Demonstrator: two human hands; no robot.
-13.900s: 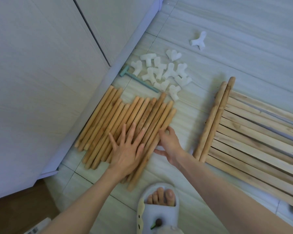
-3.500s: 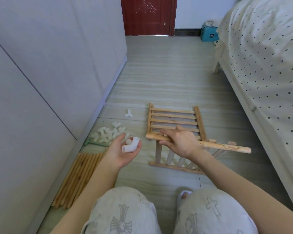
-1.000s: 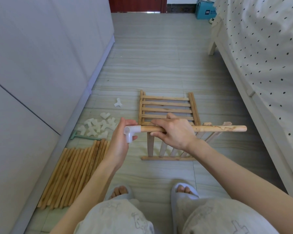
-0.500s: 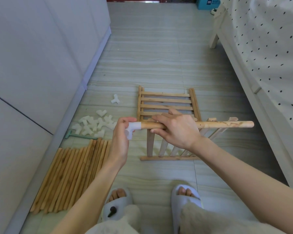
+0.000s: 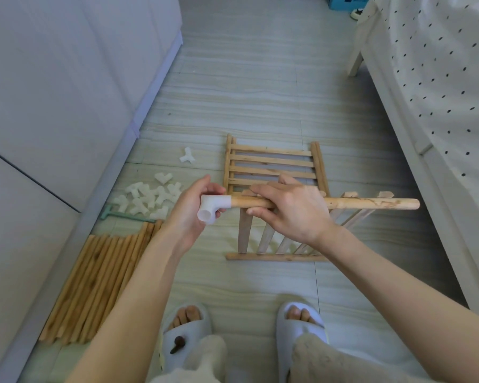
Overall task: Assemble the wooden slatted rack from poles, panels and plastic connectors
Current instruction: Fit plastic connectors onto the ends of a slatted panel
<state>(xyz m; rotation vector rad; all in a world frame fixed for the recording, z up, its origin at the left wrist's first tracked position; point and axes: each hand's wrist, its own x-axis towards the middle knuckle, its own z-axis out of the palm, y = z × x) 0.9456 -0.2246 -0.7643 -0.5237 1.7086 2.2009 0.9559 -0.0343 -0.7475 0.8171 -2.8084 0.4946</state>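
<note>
My right hand (image 5: 291,208) grips a wooden pole (image 5: 371,203) held level at waist height. A white plastic connector (image 5: 213,207) sits on the pole's left end, and my left hand (image 5: 190,211) holds it with the fingers curled round it. One open socket of the connector faces down towards me. Below the pole, slatted wooden panels (image 5: 271,164) lie stacked on the floor, one of them tilted. A row of loose poles (image 5: 94,280) lies on the floor at the left. A heap of white connectors (image 5: 147,197) sits beyond them.
A white cabinet (image 5: 67,92) lines the left side. A bed with a dotted sheet (image 5: 440,78) fills the right. One connector (image 5: 188,156) lies apart near the panels. A green tool (image 5: 116,214) lies by the heap. My slippered feet (image 5: 241,327) stand below.
The connector has been turned on the pole's end, so its open socket now faces down towards me. Both hands hold the pole and connector slightly lower in the view.
</note>
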